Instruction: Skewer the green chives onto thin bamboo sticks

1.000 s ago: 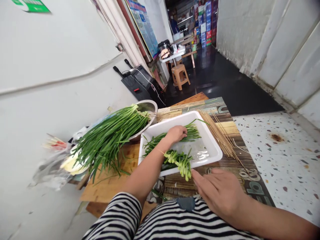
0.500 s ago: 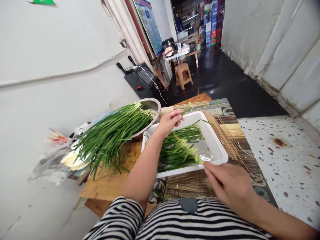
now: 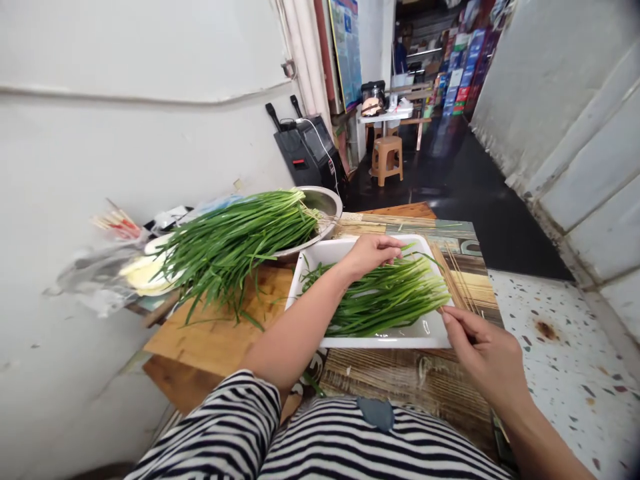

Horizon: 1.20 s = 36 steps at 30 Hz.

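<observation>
A white plastic tray (image 3: 387, 343) holds a row of garlic chives (image 3: 385, 300), their pale cut ends lined up toward the right. Over the tray's far side, my left hand (image 3: 375, 255) is closed, fingers pinched at a green chive stalk that shows past the fingertips. My right hand (image 3: 483, 347) pinches the end of a thin bamboo skewer (image 3: 441, 310) at the tray's right rim, beside the pale ends. Most of that skewer is hidden among the chives. To the left, a big bunch of chives (image 3: 245, 237) leans out of a metal bowl (image 3: 327, 199).
Loose bamboo skewers (image 3: 457, 280) lie right of the tray on the wood-patterned table (image 3: 400, 373). A wooden board (image 3: 200, 340) sits at the left, near plastic bags (image 3: 95, 280). Beyond stand a black speaker case (image 3: 307, 153) and a brown stool (image 3: 387, 160).
My left hand has lowered from above the tray's far rim to the pale ends of the chives. My right hand has shifted right, and the chives lie spread flatter. The view has turned left.
</observation>
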### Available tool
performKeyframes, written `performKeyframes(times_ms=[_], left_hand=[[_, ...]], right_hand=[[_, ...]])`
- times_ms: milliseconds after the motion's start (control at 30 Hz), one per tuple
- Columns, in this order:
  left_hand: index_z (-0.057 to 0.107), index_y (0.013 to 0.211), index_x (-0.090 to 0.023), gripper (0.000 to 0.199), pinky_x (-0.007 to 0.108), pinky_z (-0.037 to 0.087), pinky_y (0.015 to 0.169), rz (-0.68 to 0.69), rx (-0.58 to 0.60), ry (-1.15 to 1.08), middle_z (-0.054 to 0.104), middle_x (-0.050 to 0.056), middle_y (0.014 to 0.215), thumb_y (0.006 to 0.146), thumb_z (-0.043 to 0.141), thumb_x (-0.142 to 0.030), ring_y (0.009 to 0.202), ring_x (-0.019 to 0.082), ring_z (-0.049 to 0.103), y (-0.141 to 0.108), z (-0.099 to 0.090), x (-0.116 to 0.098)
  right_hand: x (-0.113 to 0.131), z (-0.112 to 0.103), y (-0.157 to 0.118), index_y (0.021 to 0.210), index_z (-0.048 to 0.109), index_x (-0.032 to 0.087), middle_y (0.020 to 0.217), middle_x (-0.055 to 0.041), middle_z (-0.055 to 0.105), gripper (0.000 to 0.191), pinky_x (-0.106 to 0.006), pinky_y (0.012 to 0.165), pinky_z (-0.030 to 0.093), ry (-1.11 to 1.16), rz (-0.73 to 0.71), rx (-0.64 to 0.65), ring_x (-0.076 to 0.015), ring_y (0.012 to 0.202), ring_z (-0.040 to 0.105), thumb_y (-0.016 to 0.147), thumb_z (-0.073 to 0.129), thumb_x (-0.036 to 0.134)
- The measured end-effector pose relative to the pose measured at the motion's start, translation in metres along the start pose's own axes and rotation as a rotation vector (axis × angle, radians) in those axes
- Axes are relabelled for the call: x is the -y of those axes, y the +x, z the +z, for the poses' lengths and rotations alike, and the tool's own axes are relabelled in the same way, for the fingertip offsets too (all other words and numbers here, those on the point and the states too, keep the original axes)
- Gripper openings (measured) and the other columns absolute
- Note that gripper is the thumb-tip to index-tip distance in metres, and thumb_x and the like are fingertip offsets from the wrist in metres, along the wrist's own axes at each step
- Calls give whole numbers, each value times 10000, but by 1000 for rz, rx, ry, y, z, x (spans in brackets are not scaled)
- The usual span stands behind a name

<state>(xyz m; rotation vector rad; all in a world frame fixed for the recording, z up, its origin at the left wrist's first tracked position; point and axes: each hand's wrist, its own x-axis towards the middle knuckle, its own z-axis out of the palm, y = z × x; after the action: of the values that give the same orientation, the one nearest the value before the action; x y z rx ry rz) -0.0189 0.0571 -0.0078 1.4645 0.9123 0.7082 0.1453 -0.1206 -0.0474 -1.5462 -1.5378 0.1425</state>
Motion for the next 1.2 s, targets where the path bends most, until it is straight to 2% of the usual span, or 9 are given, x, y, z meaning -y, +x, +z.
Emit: performKeyframes(times_ms=[367,633,1000,1200], left_hand=[[692,940,-82,202,187,391,544,-7,63,-130,681,27,708,742,672,-117,557,42,540,1,-5,2],[695,917,-61,189,193,398,551,-33,51,-122,679,29,683,734,648,-56,542,42,540,-1,-3,-2],[713,924,-71,209,192,402,562,-38,39,-147,698,46,709,720,666,-69,556,42,540,0,-6,1],[734,902,-85,215,210,449,625,-48,27,-124,699,39,696,690,699,-82,577,51,559,-2,-5,-2]], right_hand=[[-6,1,-2,917,739,192,831,-37,746,284,-247,632,557,-39,30,11,-176,712,705,867,540,389],[-8,3,-3,911,744,190,823,-34,746,279,-239,617,553,-30,13,-7,-173,699,706,862,549,384],[-5,2,-1,897,745,191,812,-31,746,291,-219,574,534,-53,13,-5,-165,677,702,864,539,393],[-8,3,-3,904,746,200,832,-29,747,307,-233,596,536,-76,54,-9,-174,705,704,860,528,412]])
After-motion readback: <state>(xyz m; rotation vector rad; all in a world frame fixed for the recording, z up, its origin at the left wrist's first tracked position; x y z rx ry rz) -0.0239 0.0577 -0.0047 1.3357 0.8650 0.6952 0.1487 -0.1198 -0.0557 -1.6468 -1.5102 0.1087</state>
